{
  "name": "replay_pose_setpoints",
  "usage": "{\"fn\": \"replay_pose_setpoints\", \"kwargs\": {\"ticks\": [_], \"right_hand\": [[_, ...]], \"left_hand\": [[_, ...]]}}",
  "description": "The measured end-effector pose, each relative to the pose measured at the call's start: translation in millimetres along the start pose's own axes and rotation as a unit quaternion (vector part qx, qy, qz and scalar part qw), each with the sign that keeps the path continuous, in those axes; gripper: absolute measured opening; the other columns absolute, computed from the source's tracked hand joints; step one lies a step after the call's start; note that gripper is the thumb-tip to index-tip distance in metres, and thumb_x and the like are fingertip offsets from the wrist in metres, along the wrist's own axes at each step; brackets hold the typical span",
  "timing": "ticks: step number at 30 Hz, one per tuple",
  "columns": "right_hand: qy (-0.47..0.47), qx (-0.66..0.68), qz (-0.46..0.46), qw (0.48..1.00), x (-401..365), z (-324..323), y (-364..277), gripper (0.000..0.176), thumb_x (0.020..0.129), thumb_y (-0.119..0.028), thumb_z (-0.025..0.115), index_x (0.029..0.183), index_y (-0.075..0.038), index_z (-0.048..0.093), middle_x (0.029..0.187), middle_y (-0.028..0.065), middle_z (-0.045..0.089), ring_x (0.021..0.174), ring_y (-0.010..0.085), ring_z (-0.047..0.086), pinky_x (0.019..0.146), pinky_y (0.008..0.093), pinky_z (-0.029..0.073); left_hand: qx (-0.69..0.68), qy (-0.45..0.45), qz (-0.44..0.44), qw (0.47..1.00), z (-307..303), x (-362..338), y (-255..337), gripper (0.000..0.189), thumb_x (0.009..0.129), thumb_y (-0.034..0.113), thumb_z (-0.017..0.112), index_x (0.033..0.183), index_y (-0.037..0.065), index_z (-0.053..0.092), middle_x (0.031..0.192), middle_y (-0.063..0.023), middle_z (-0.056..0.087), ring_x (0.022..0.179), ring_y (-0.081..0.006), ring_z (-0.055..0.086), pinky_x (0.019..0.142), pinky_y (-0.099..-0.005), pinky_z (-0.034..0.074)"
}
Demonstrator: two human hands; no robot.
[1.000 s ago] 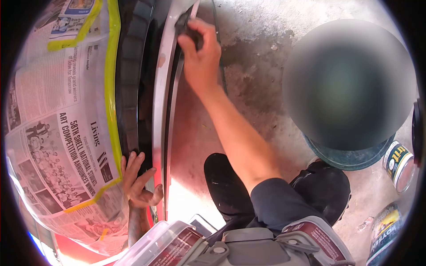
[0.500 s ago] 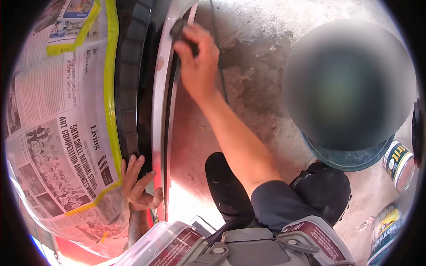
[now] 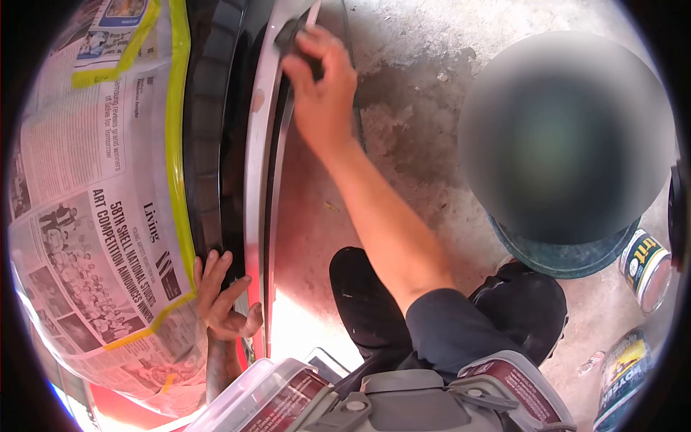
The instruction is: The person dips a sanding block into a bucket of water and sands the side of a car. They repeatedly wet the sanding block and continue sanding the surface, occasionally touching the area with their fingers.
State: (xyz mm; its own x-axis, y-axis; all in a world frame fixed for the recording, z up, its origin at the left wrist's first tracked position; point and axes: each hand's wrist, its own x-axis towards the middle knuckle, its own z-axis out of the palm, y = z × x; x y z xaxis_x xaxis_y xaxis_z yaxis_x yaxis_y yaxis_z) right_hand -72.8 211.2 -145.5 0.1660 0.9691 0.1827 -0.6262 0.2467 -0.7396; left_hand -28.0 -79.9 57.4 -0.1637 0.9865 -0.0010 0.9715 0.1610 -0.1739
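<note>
My right hand [image 3: 325,101] is closed on a piece of dark sandpaper [image 3: 289,37], pressed to the upper part of a long grey panel edge [image 3: 258,144]. Its fingers and thumb hide part of the sandpaper. Lower down, my left hand [image 3: 222,299] lies with fingers spread across the black trim [image 3: 232,165] and the border of the masking. Nothing shows in that hand. Yellow-green tape [image 3: 178,137] runs along the trim and holds newspaper [image 3: 79,165] over the curved surface at the left. A pale brownish patch marks the grey edge below my right hand.
On the concrete floor [image 3: 410,137], partly dark and wet-looking, stands a green tub [image 3: 558,259], mostly covered by a blurred disc. Two labelled cans, one can [image 3: 646,266] and a Boysen can [image 3: 620,381], are at the right. My bent knees [image 3: 363,295] are below my right arm.
My right hand has slid the sandpaper slightly up along the grey edge. My left hand stays in place on the trim.
</note>
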Motion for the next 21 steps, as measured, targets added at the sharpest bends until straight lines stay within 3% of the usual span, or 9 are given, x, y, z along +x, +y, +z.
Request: {"fn": "replay_pose_setpoints", "kwargs": {"ticks": [2,5,9,13,14,17,21], "right_hand": [[-0.014,-0.025,-0.009,1.0,-25,-6,-19,0.022,0.091,-0.022,0.071,0.109,-0.01,0.067,0.12,0.0107,0.069,0.11,0.031,0.063,0.097,0.0425,0.037],[0.013,-0.027,-0.054,0.998,-3,1,-3,0.023,0.089,-0.021,0.072,0.108,-0.009,0.067,0.12,0.0112,0.069,0.108,0.0317,0.063,0.096,0.0429,0.038],[0.017,-0.004,-0.023,1.0,14,4,4,0.023,0.091,-0.024,0.07,0.108,-0.009,0.068,0.121,0.0111,0.069,0.106,0.0327,0.063,0.095,0.0438,0.039],[-0.015,-0.037,-0.017,0.999,-22,-6,-19,0.024,0.091,-0.026,0.07,0.109,-0.01,0.067,0.123,0.0101,0.069,0.106,0.0314,0.063,0.097,0.0427,0.035],[0.0,-0.046,-0.046,0.998,-13,-3,-7,0.025,0.091,-0.027,0.07,0.11,-0.011,0.067,0.123,0.0092,0.069,0.107,0.0299,0.063,0.098,0.0423,0.034],[0.001,-0.004,0.02,1.0,25,4,13,0.028,0.09,-0.029,0.072,0.112,-0.013,0.067,0.123,0.0088,0.069,0.108,0.0283,0.062,0.098,0.042,0.033],[-0.006,-0.034,-0.027,0.999,-13,-5,-10,0.025,0.091,-0.027,0.071,0.11,-0.011,0.068,0.121,0.0084,0.07,0.11,0.0278,0.063,0.095,0.0418,0.036]], "left_hand": [[0.0,0.002,0.002,1.0,1,1,-1,0.038,0.085,0.043,0.068,0.098,0.008,0.075,0.137,-0.0224,0.063,0.136,-0.0411,0.053,0.119,-0.0575,0.028],[-0.001,0.001,0.006,1.0,0,1,-2,0.038,0.086,0.044,0.068,0.098,0.008,0.075,0.136,-0.0225,0.063,0.136,-0.0413,0.053,0.118,-0.0576,0.028],[-0.004,0.003,0.004,1.0,1,0,0,0.038,0.086,0.044,0.068,0.098,0.008,0.074,0.137,-0.0226,0.063,0.136,-0.0415,0.054,0.118,-0.0575,0.028],[0.005,0.003,0.008,1.0,1,1,-1,0.038,0.086,0.044,0.068,0.098,0.009,0.074,0.137,-0.0227,0.063,0.135,-0.0418,0.054,0.118,-0.0572,0.028],[0.004,0.005,0.007,1.0,1,1,-1,0.038,0.086,0.044,0.068,0.098,0.009,0.074,0.137,-0.0227,0.063,0.135,-0.0419,0.054,0.118,-0.0572,0.028],[-0.001,0.002,0.005,1.0,1,-1,1,0.038,0.085,0.044,0.068,0.099,0.009,0.074,0.137,-0.0229,0.063,0.135,-0.0422,0.053,0.118,-0.0573,0.028],[0.002,0.002,0.009,1.0,1,1,0,0.038,0.084,0.043,0.069,0.099,0.009,0.075,0.137,-0.0229,0.063,0.136,-0.0424,0.053,0.118,-0.0576,0.028]]}}
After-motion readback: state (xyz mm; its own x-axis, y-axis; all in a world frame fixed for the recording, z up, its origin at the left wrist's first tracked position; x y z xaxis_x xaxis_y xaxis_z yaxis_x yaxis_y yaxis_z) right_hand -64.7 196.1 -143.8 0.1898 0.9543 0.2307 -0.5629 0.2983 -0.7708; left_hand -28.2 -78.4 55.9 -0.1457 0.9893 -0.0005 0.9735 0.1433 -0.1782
